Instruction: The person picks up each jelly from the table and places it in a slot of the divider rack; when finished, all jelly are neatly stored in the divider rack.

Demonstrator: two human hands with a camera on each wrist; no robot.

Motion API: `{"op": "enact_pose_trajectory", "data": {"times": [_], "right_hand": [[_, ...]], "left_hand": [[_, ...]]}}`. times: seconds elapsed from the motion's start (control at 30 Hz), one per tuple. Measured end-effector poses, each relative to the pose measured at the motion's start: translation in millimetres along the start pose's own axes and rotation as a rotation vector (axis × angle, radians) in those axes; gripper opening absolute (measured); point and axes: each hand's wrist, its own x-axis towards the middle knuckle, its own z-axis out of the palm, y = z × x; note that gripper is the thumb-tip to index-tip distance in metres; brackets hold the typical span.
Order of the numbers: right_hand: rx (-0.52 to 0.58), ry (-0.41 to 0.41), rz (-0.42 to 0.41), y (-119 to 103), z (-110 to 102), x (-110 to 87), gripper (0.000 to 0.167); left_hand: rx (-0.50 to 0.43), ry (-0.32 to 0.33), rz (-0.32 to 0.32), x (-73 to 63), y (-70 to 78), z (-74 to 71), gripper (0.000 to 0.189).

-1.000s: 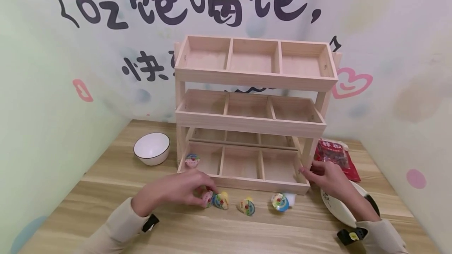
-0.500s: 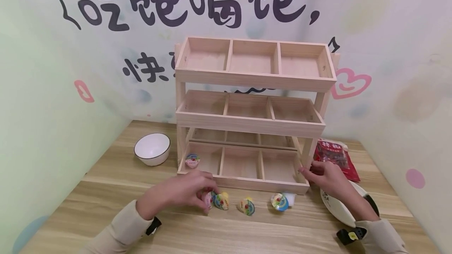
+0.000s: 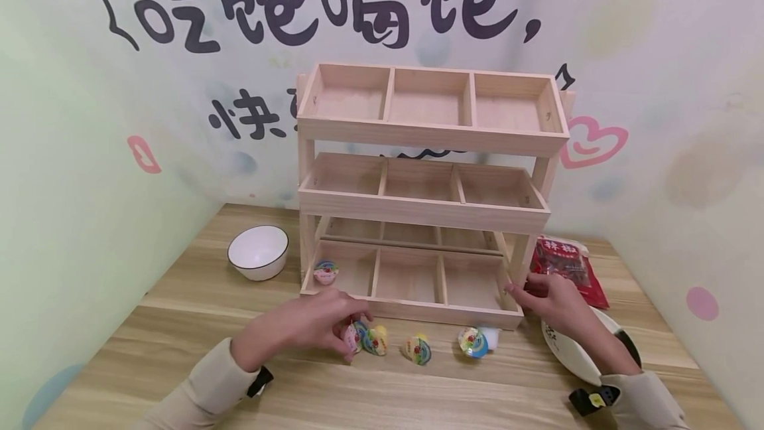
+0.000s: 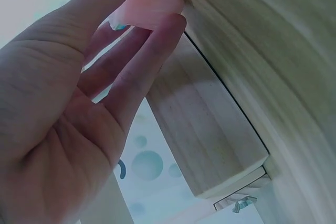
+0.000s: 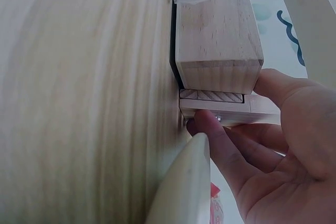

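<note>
Head view: at the rack (image 3: 418, 135)

Bowl (image 3: 258, 254) near table's (image 3: 418, 393) back left corner; cup (image 3: 325, 273) in rack's bottom left compartment. Left hand (image 3: 310, 324) pinches a pink cup (image 3: 351, 338) before the front edge, yellow cup (image 3: 376, 342) just beside, two more cups (image 3: 416, 350) rightward. Right hand (image 3: 556, 300) grips rack's right end, plate (image 3: 564, 350) under wrist, bag (image 3: 567, 264) behind.

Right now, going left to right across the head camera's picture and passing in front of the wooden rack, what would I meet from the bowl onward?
White bowl, left hand, pink jelly cup, first yellow jelly cup, second yellow jelly cup, blue-lidded jelly cup, right hand.
</note>
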Motion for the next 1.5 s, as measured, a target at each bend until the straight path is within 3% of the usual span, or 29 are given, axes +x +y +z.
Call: {"op": "enact_pose_trajectory", "data": {"times": [0.27, 0.53, 0.67, 0.87, 1.07, 1.17, 1.37, 1.5], "right_hand": [[-0.002, 0.001, 0.000, 1, 0, 0.7, 0.064], [-0.007, 0.001, 0.006, 2, 0, 0.8, 0.066], [-0.001, 0.000, 0.013, 1, 0, 0.7, 0.066], [-0.001, -0.001, 0.009, 1, -1, 1.2, 0.064], [0.011, 0.000, 0.012, 2, 2, 0.8, 0.062], [0.018, 0.005, 0.006, 3, 3, 0.9, 0.060], [0.014, 0.011, -0.003, 3, 3, 1.1, 0.060], [0.011, 0.012, -0.004, 3, 1, 1.2, 0.061]], "left_hand": [[-0.029, 0.072, 0.016, -4.8, -2.8, -6.4, 0.042], [-0.078, 0.247, 0.097, -1.9, -9.9, -15.5, 0.037], [-0.112, 0.316, 0.065, -0.7, -13.9, -19.7, 0.040], [0.001, 0.438, 0.010, 6.6, -26.1, -24.9, 0.043], [0.037, 0.414, -0.091, 19.7, -40.5, -26.8, 0.048], [0.073, 0.402, -0.103, 24.0, -48.9, -24.9, 0.048], [0.142, 0.364, -0.048, 28.0, -63.6, -20.0, 0.048], [0.166, 0.340, -0.032, 28.2, -68.6, -17.1, 0.037]]}}
